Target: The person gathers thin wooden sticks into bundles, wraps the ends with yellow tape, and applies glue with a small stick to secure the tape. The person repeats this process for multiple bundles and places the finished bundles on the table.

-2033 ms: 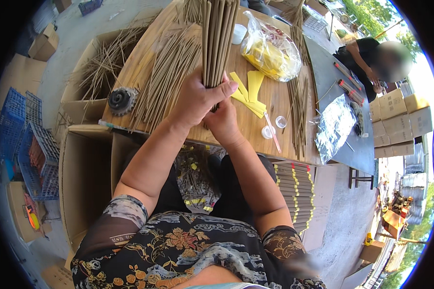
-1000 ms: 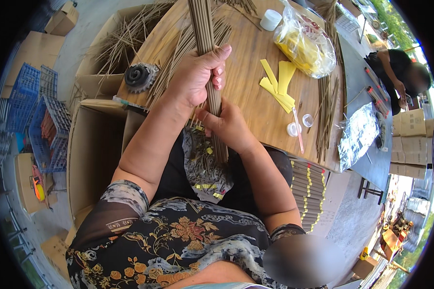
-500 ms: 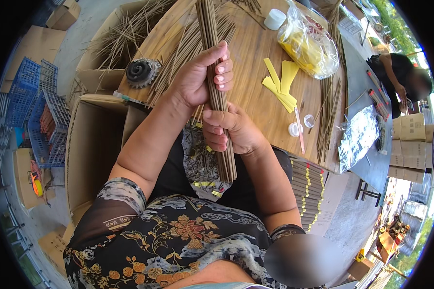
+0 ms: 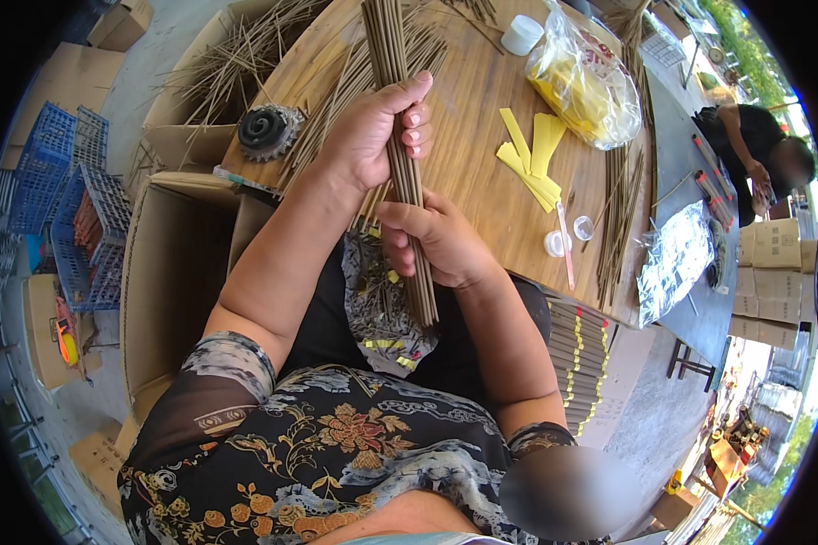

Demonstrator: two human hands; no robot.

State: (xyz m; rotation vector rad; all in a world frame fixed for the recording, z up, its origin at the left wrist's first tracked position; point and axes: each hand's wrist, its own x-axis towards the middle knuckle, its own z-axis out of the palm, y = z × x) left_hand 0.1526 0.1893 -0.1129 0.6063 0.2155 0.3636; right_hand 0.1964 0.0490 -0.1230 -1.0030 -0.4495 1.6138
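Here, gripping a bundle of thin brown sticks (image 4: 400, 136) in both hands at the centre of the frame – left hand (image 4: 373, 136) wrapping the bundle higher up, fingers curled round it with nails showing, right hand (image 4: 436, 241) clamping it lower down, thumb and fingers pressed tight about the sticks. Running the bundle's long axis nearly top to bottom of the picture, tilting slightly rightward toward the lower end, upper end reaching past the top edge, lower end poking out beneath the right hand over the lap. Holding it above the near edge of the wooden table (image 4: 482, 163), with loose sticks (image 4: 345, 82) fanning out behind at upper left. Lying to the right of the hands – yellow paper strips (image 4: 532, 159), a clear bag of yellow material (image 4: 586, 86), two small clear caps (image 4: 568, 234). Sitting at left of the table, a dark toothed wheel (image 4: 265, 130) beside an open cardboard box (image 4: 168, 272). Working at the far upper right, another person (image 4: 754, 145), well apart
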